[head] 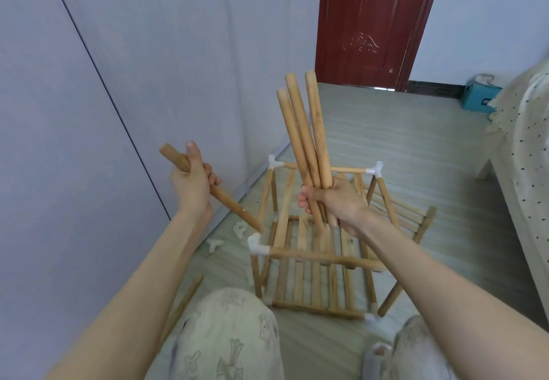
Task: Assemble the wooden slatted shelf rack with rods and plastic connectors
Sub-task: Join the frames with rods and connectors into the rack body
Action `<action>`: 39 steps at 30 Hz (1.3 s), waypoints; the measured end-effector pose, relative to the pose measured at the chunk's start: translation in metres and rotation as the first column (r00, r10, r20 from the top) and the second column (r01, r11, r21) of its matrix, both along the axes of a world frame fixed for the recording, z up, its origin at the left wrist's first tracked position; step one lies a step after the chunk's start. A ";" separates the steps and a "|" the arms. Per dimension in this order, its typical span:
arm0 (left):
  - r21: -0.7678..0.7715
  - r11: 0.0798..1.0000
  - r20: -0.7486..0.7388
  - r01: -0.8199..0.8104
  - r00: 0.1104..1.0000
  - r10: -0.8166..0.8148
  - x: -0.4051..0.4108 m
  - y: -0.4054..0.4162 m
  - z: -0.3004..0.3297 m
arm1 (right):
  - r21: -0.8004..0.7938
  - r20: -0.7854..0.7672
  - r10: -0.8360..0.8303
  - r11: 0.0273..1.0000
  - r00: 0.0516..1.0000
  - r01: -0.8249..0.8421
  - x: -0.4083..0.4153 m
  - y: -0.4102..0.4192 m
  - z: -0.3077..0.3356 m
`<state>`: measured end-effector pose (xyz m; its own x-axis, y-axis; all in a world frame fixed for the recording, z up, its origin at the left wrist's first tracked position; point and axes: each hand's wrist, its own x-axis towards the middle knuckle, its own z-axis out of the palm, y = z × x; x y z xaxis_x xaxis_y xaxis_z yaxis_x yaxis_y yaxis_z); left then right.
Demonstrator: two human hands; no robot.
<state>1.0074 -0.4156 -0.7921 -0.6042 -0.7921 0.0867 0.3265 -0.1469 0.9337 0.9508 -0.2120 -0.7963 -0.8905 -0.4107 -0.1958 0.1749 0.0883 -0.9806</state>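
Left hand (190, 182) raised over the left side of the floor (416, 148), fingers curled round a single wooden rod (228, 201). Rod tilted, upper end jutting up-left past the thumb, lower end pointing down-right at a white plastic corner connector (257, 244) on the near left corner of the rack, tip just above the open socket, apparently not yet seated.

Right hand (329, 201) held above the middle of the partly built slatted rack (315, 267), fingers wrapped tight round a bundle of three rods (309, 136). Bundle standing nearly upright, fanned slightly at the top, short lower ends poking out beneath the fist.

Rack resting on the floor between the knees, top frame of round rods joined at the corners by white connectors: far left connector (273, 164), far right connector (375, 169). Slatted shelf visible lower down inside the frame, another slatted panel (401, 210) leaning at the right end. Near right corner hidden behind the right forearm.

Loose white connectors (227, 235) lying on the floor close to the wardrobe panels (89, 112), left of the rack. One more rod (184, 302) lying on the floor beside the left knee. Dark red door (368, 23) at the far end of the room, teal box (478, 97) near the right wall, spotted bedcover (525, 148) at the right edge.
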 end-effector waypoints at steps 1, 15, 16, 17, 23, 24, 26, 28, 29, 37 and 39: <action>-0.034 0.999 0.010 -0.021 1.000 0.022 0.000 -0.002 -0.007 | 0.023 -0.009 -0.011 1.000 1.000 0.011 -0.002 0.002 -0.003; -0.455 0.839 0.197 0.298 0.953 -0.231 -0.015 0.020 -0.039 | 0.078 -0.025 0.053 0.996 0.998 -0.051 -0.012 -0.012 -0.021; -0.471 0.821 0.227 0.322 0.944 -0.239 -0.020 0.023 -0.039 | 0.077 -0.022 0.052 0.996 0.998 -0.050 -0.013 -0.012 -0.022; -0.470 0.817 0.251 0.334 0.938 -0.239 -0.025 0.025 -0.038 | 0.072 -0.014 0.045 0.996 0.999 -0.044 -0.014 -0.013 -0.023; -0.327 0.821 0.246 0.468 0.881 -0.404 -0.042 0.018 -0.045 | -0.037 0.082 0.003 0.999 0.997 0.000 -0.019 -0.008 -0.023; -0.323 0.817 0.238 0.477 0.877 -0.418 -0.042 0.016 -0.046 | -0.063 0.101 0.006 0.998 0.995 0.000 -0.020 -0.005 -0.022; -0.314 0.809 0.237 0.498 0.866 -0.441 -0.045 0.013 -0.046 | -0.103 0.135 0.012 0.995 0.991 0.002 -0.024 0.001 -0.022; -0.302 0.801 0.232 0.517 0.855 -0.464 -0.047 0.011 -0.045 | -0.127 0.152 0.034 0.992 0.988 -0.015 -0.027 0.005 -0.023; -0.294 0.796 0.230 0.528 0.848 -0.478 -0.047 0.011 -0.044 | -0.138 0.158 0.041 0.990 0.987 -0.019 -0.028 0.008 -0.024; -0.319 0.845 0.314 0.428 0.889 -0.332 -0.039 0.019 -0.052 | -0.136 0.122 0.060 0.990 0.991 -0.044 -0.029 0.029 -0.014; -0.407 0.819 0.421 0.404 0.879 -0.224 -0.026 0.025 -0.072 | -0.118 0.077 0.006 0.993 0.997 0.003 -0.027 0.051 -0.015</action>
